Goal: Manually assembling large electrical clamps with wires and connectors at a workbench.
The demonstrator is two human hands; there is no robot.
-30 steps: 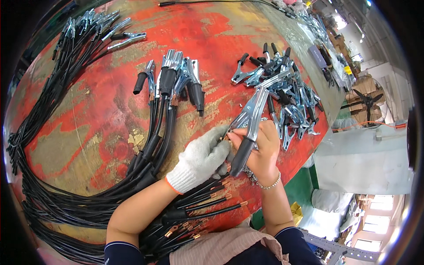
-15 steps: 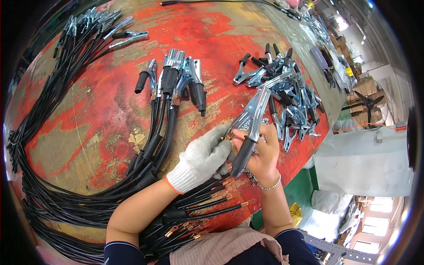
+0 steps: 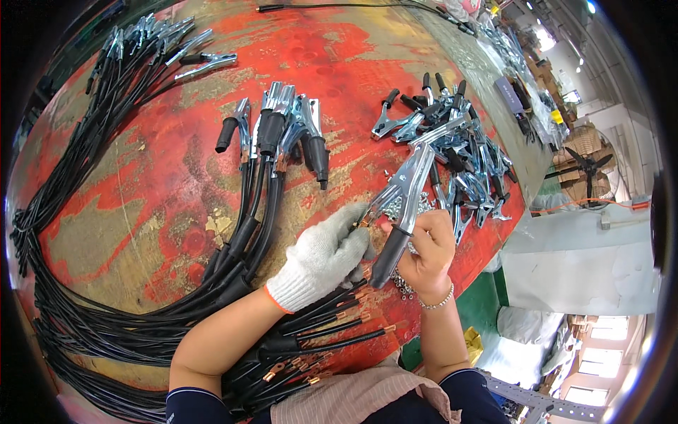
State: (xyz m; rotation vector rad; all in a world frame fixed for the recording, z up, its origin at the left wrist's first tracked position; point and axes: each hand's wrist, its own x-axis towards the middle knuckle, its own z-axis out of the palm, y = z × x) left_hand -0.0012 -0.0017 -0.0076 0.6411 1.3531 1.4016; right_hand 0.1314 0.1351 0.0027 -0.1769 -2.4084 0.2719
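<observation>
A silver metal spring clamp (image 3: pixel 409 180) points its jaws up and away from me, one handle in a black sleeve (image 3: pixel 390 258). My left hand (image 3: pixel 325 251), in a white knit glove, is closed round the clamp's other handle, where a bit of copper shows at the fingertips. My bare right hand (image 3: pixel 429 254) is beside the black sleeve with its fingers curled in. Whatever those fingers may pinch is hidden. Small metal nuts (image 3: pixel 402 283) lie beneath the right hand, and small silver hardware (image 3: pixel 422 203) lies behind the clamp.
A heap of loose clamps (image 3: pixel 459 155) lies at the right of the red, worn table (image 3: pixel 332 63). Clamps fixed to black cables (image 3: pixel 275 127) stand left of centre. More clamp-ended cables (image 3: pixel 148 42) fill the far left. Cable ends with copper lugs (image 3: pixel 353 321) lie near me.
My right hand has shifted slightly right and down, away from the clamp's middle, and its fingers are more curled. The clamp has tilted slightly; my left hand keeps its hold.
</observation>
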